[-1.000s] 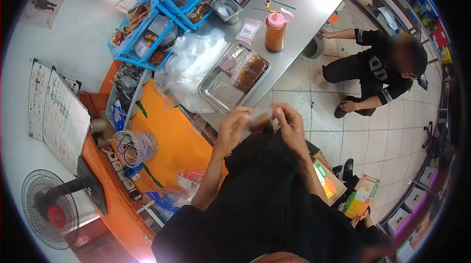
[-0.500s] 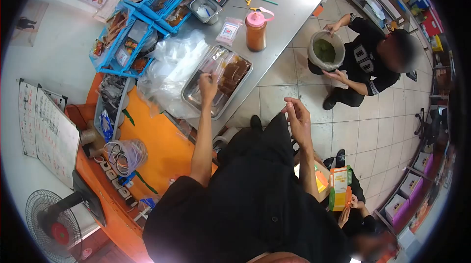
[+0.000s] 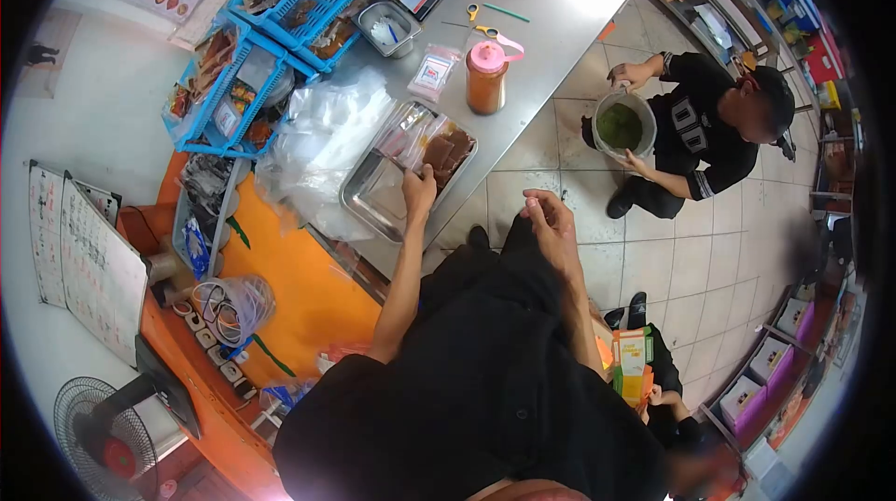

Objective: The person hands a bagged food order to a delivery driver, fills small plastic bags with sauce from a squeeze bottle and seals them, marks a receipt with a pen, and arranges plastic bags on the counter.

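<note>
Over the near side of a metal tray [image 3: 359, 199], my left hand [image 3: 419, 189] has its fingers on or just beside the brown packets [image 3: 446, 154] lying there; whether it grips one is too small to tell. Clear packets lie in the tray beside them. My right hand [image 3: 549, 221] is raised above my lap, thumb and fingertips pressed together; anything between them is too small to make out. Clear plastic bags [image 3: 322, 141] are heaped left of the tray. Behind it are a pink-capped bottle [image 3: 485, 81] and a small packet [image 3: 434, 72].
Blue baskets [image 3: 313, 20] stand at the back left by a steel container [image 3: 386, 31]. A co-worker [image 3: 714, 127] crouches at right, holding a bucket [image 3: 623, 124]. Another person sits low right with a green-orange box [image 3: 633, 370]. A fan [image 3: 107, 436] is lower left.
My hands have parted from in front of me; the left went to the tray and its fingers are now at the brown packets. The crouching co-worker has lifted the bucket.
</note>
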Motion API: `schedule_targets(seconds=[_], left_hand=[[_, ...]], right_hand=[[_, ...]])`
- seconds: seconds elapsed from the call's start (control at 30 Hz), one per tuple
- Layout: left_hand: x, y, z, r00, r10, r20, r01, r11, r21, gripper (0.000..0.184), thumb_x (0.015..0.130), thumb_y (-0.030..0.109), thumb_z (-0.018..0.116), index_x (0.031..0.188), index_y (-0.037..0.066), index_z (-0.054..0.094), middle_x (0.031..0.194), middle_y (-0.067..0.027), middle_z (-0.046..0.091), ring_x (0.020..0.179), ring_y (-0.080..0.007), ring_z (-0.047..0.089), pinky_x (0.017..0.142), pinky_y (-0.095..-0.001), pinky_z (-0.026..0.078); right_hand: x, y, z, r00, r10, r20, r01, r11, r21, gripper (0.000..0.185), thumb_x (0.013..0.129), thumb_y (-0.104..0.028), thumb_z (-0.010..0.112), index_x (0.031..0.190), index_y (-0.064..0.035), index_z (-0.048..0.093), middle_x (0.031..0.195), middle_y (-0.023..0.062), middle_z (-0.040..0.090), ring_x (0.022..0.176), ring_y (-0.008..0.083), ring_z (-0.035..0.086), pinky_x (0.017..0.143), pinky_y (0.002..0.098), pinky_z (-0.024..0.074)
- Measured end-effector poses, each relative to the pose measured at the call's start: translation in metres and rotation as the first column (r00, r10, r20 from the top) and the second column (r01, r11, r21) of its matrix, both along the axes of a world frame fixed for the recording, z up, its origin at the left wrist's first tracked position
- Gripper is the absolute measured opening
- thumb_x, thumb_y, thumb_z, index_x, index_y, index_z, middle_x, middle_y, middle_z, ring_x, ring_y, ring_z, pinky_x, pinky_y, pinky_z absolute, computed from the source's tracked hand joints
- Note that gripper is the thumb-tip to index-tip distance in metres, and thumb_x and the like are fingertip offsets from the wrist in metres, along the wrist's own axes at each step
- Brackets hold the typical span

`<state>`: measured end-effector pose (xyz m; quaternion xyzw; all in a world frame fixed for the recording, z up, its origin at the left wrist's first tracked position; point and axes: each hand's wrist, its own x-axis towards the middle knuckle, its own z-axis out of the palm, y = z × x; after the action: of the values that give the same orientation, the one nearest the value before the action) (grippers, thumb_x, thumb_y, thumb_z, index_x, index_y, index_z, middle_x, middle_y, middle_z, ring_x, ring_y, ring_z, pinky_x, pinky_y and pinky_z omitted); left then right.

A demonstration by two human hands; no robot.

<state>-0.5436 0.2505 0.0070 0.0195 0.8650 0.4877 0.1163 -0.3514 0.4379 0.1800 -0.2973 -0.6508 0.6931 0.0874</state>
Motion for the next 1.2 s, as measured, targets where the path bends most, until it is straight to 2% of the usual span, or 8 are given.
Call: schedule_targets(seconds=[0.13,0.2,0.37,0.47,0.67,0.9,0.97,1.2], left_hand=[[0.006,0.015,-0.019,0.990,0.123,0.067,-0.119,0.992,-0.052,0.054,0.092,0.032,0.054,0.123,-0.012,0.046,0.121,-0.0401,0.049,0.117,-0.0459,0.048,0.100,-0.0450,0.037],[0.019,0.025,-0.003,0.973,0.230,0.028,-0.198,0.889,-0.412,0.064,0.092,0.037,0.054,0.128,-0.013,0.041,0.131,-0.0390,0.039,0.128,-0.0456,0.034,0.106,-0.0495,0.029],[0.001,0.031,-0.022,0.920,0.362,0.151,-0.386,0.903,0.189,0.077,0.087,0.031,0.065,0.137,-0.014,0.028,0.138,-0.0299,0.038,0.127,-0.0364,0.041,0.107,-0.0424,0.032],[-0.012,0.053,-0.017,0.756,0.549,0.357,-0.621,0.774,0.124,0.072,0.086,0.024,0.065,0.138,-0.012,0.028,0.140,-0.0250,0.040,0.126,-0.0315,0.046,0.106,-0.0389,0.035],[-0.018,0.079,0.021,0.756,0.568,0.325,-0.646,0.728,0.229,0.069,0.088,0.021,0.063,0.142,-0.006,0.028,0.137,-0.0210,0.046,0.125,-0.0300,0.047,0.105,-0.0383,0.036],[-0.006,0.067,0.023,0.734,0.622,0.272,-0.637,0.769,-0.040,0.064,0.091,0.025,0.059,0.141,-0.005,0.032,0.136,-0.0223,0.046,0.126,-0.0318,0.046,0.104,-0.0395,0.036],[-0.006,0.069,0.022,0.594,0.772,0.225,-0.734,0.635,-0.242,0.061,0.092,0.028,0.057,0.138,-0.005,0.036,0.136,-0.0220,0.045,0.127,-0.0335,0.043,0.104,-0.0404,0.035],[-0.014,0.025,0.002,0.662,0.750,0.004,-0.740,0.654,-0.155,0.051,0.095,0.033,0.054,0.129,-0.005,0.044,0.130,-0.0208,0.049,0.124,-0.0319,0.046,0.103,-0.0387,0.036]], right_hand=[[-0.016,0.017,-0.016,0.998,0.059,0.014,-0.059,0.998,-0.027,0.024,0.097,-0.020,0.058,0.109,0.0004,0.062,0.083,0.0023,0.061,0.078,0.0086,0.057,0.070,0.0232,0.0441],[-0.026,0.031,-0.021,0.996,0.077,0.041,-0.075,0.996,-0.044,0.024,0.097,-0.020,0.059,0.107,0.0007,0.062,0.083,0.0013,0.061,0.077,0.0084,0.057,0.070,0.0230,0.0441],[-0.058,0.084,-0.031,0.997,0.050,0.053,-0.046,0.996,-0.081,0.024,0.097,-0.021,0.058,0.105,0.0008,0.063,0.081,0.0006,0.061,0.077,0.0086,0.057,0.071,0.0235,0.0448],[-0.086,0.124,-0.037,0.997,0.070,0.043,-0.066,0.994,-0.090,0.024,0.097,-0.022,0.059,0.105,0.0009,0.063,0.079,0.0008,0.061,0.077,0.0085,0.057,0.071,0.0236,0.0454],[-0.170,0.212,-0.071,1.000,-0.006,0.028,0.008,0.997,-0.071,0.026,0.097,-0.022,0.057,0.103,0.0017,0.064,0.078,0.0018,0.061,0.070,0.0087,0.054,0.064,0.0236,0.0434],[-0.334,0.225,-0.182,0.941,0.337,0.033,-0.309,0.814,0.492,0.021,0.091,-0.022,0.060,0.105,-0.0058,0.065,0.086,0.0128,0.066,0.074,0.0251,0.066,0.064,0.0352,0.0516],[-0.352,0.209,-0.172,0.910,0.393,0.130,-0.349,0.559,0.752,0.019,0.088,-0.022,0.063,0.100,-0.0079,0.064,0.095,0.0152,0.064,0.084,0.0327,0.065,0.071,0.0421,0.0518],[-0.358,0.189,-0.201,0.878,0.417,0.237,-0.431,0.470,0.770,0.021,0.083,-0.021,0.065,0.095,-0.0053,0.060,0.097,0.0154,0.062,0.090,0.0358,0.063,0.076,0.0468,0.0496]])
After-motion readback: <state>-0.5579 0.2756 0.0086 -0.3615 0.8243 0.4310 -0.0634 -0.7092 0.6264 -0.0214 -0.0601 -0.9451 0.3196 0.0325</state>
